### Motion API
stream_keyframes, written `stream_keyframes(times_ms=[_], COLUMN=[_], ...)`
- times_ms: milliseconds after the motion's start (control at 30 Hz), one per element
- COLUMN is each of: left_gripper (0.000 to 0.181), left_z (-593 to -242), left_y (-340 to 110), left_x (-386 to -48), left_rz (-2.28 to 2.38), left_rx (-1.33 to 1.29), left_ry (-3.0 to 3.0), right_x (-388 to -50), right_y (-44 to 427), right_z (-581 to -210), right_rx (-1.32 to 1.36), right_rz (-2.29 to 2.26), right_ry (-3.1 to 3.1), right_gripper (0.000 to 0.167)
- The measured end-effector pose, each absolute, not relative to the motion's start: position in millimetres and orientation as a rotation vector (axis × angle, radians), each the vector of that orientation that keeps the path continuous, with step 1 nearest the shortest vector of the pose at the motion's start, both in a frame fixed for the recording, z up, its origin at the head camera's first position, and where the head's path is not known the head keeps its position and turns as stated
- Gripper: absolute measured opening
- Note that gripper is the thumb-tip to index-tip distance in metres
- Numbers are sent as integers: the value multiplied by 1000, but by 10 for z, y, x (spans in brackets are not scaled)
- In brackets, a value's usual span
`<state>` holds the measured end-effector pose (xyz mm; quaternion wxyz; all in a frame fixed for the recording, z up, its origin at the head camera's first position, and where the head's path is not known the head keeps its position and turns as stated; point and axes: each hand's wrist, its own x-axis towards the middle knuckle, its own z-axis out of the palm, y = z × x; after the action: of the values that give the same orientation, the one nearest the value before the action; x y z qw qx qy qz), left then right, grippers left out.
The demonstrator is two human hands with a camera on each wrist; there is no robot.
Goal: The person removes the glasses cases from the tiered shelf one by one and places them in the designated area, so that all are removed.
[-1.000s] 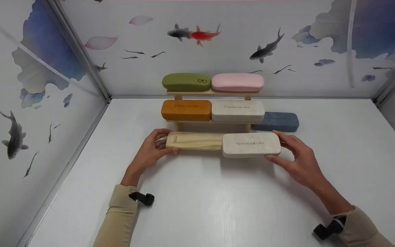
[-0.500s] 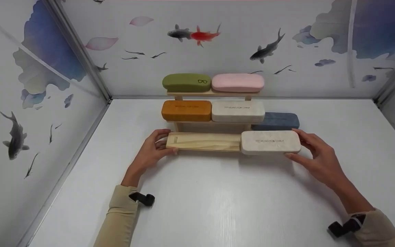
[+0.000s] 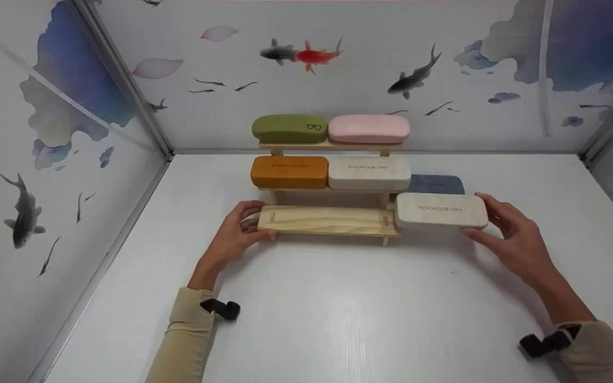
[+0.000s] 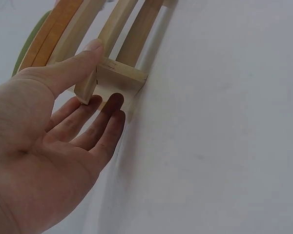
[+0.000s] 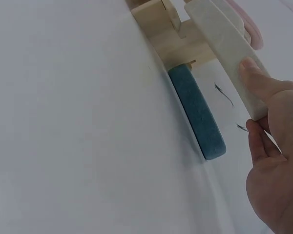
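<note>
A white glasses case (image 3: 441, 210) is held by its right end between the thumb and fingers of my right hand (image 3: 516, 242). The case is off the table, just right of the bottom shelf of a tiered wooden display stand (image 3: 328, 220). My left hand (image 3: 232, 234) grips the left end of that shelf; in the left wrist view the thumb lies on the shelf edge (image 4: 115, 34) and the fingers curl below. An orange case (image 3: 289, 172) and another white case (image 3: 369, 172) sit on the middle tier. Above them are a green case (image 3: 289, 129) and a pink case (image 3: 369, 128).
A blue glasses case (image 3: 437, 184) lies on the white table (image 3: 306, 319) behind the held case, partly covered by it. The right wrist view shows this blue case (image 5: 198, 114) beside the stand's side. Printed walls (image 3: 338, 96) border the table at the back and sides.
My right hand has carried the white case from over the bottom shelf to the right and slightly back, uncovering the shelf's right end. My left hand has stayed on the stand.
</note>
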<state>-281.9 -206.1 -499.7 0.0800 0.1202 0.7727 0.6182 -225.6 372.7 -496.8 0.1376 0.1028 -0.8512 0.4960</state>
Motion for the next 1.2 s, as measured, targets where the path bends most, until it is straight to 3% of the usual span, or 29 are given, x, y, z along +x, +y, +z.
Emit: stream_keyframes(times_ms=[700, 1200], left_gripper=[78, 79], left_z=[-5010, -5009], left_y=[-2074, -2077], left_x=[-2826, -2817], left_rz=[1842, 1820], left_rx=[375, 355], left_ry=[2316, 2346], right_x=[-2333, -2397], right_y=[4306, 4567], right_z=[-5067, -5088], right_rx=[8, -29], right_rz=[1337, 1358], right_ry=[-2531, -2544], right_gripper=[83, 82])
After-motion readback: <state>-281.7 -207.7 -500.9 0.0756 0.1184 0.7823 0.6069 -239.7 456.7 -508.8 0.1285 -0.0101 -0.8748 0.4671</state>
